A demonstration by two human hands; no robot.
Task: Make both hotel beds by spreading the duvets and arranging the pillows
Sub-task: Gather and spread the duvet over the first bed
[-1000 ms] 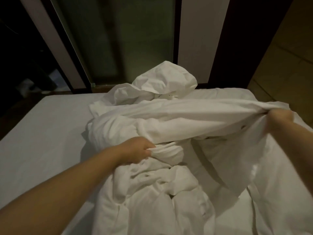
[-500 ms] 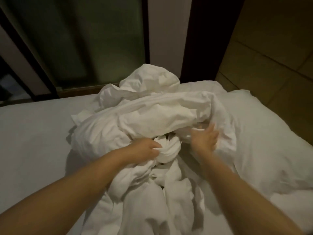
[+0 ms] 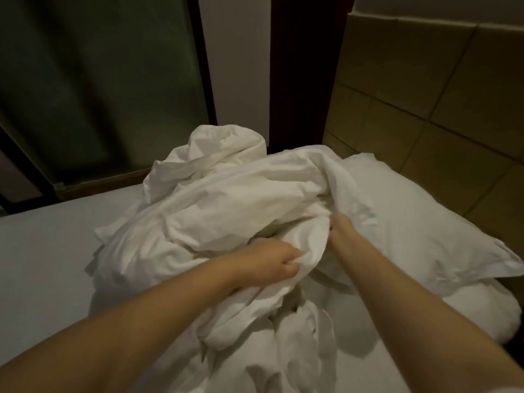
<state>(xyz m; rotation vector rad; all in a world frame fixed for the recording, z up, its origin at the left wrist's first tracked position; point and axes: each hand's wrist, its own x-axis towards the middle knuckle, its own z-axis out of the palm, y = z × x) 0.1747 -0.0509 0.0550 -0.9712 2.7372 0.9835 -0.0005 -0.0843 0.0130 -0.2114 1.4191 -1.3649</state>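
Observation:
A white duvet (image 3: 215,205) lies crumpled in a heap on the middle of the bed (image 3: 42,251), which has a flat white sheet. My left hand (image 3: 272,262) is closed on a fold at the front of the heap. Just to its right, my right hand (image 3: 341,231) digs into the fabric, with its fingers buried in a fold. A white pillow (image 3: 419,222) lies to the right of the heap, against the tiled wall. A twisted tail of duvet (image 3: 283,344) trails toward me between my forearms.
A dark glass panel (image 3: 99,89) and a dark wooden post (image 3: 300,66) stand behind the bed. A tan tiled wall (image 3: 439,80) runs along the right side. Bare sheet stretches to the left of the heap.
My right hand let go of the stretched duvet edge at the far right and came in to the heap beside my left hand. The view swung right, bringing the pillow into sight.

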